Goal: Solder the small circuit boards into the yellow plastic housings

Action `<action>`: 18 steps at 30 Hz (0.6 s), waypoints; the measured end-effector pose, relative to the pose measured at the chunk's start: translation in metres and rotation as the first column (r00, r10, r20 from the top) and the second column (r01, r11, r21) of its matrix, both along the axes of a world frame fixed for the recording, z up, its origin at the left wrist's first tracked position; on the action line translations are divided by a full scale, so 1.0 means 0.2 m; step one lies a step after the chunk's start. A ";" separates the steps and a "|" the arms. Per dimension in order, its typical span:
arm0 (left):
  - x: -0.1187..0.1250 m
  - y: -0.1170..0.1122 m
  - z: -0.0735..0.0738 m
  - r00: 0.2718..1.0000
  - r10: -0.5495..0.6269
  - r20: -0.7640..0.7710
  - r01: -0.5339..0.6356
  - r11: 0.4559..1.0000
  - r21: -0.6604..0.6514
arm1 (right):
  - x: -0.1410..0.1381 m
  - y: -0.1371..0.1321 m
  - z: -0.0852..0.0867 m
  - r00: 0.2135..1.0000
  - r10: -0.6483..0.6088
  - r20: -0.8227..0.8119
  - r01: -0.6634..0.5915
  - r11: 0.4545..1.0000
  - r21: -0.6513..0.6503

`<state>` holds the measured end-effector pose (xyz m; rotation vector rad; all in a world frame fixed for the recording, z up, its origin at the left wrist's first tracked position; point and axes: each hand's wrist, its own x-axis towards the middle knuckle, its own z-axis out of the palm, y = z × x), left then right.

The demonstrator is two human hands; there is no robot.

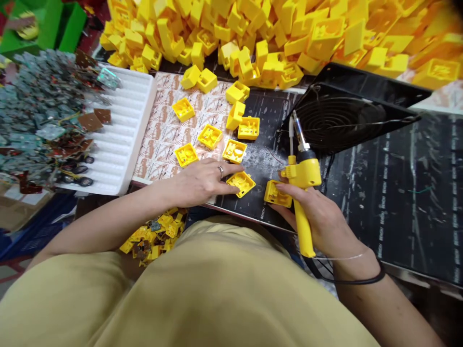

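Observation:
My left hand reaches over the table, its index finger and thumb at the edges of a small open yellow plastic casing. In my right hand is a yellow soldering gun, its metal tip pointing up and away from me. The same hand also has a second yellow casing between its thumb and fingers, close to the table's front edge. Just beyond my left fingers lies another open casing, hollow side up. More casings are spread over the patterned sheet.
A big heap of yellow casings fills the back. A black fan stands behind the soldering gun. At left, a white foam tray carries a pile of wired circuit parts. Below the table edge are more yellow parts.

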<state>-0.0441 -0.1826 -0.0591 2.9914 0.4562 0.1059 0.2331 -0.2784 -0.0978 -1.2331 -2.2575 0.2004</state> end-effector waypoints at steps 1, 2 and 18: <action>-0.01 -0.02 -0.01 0.998 0.045 0.050 -0.044 0.999 -0.023 | -0.01 0.00 -0.01 1.000 0.010 -0.009 -0.010 1.000 0.008; -0.01 -0.04 -0.02 0.987 0.117 0.107 -0.113 0.993 -0.039 | -0.01 0.00 -0.01 1.000 0.024 -0.018 -0.023 1.000 0.020; -0.06 0.00 -0.05 0.935 0.321 0.150 -0.317 0.947 -0.056 | -0.15 0.12 -0.06 0.996 0.044 0.076 -0.063 0.959 0.276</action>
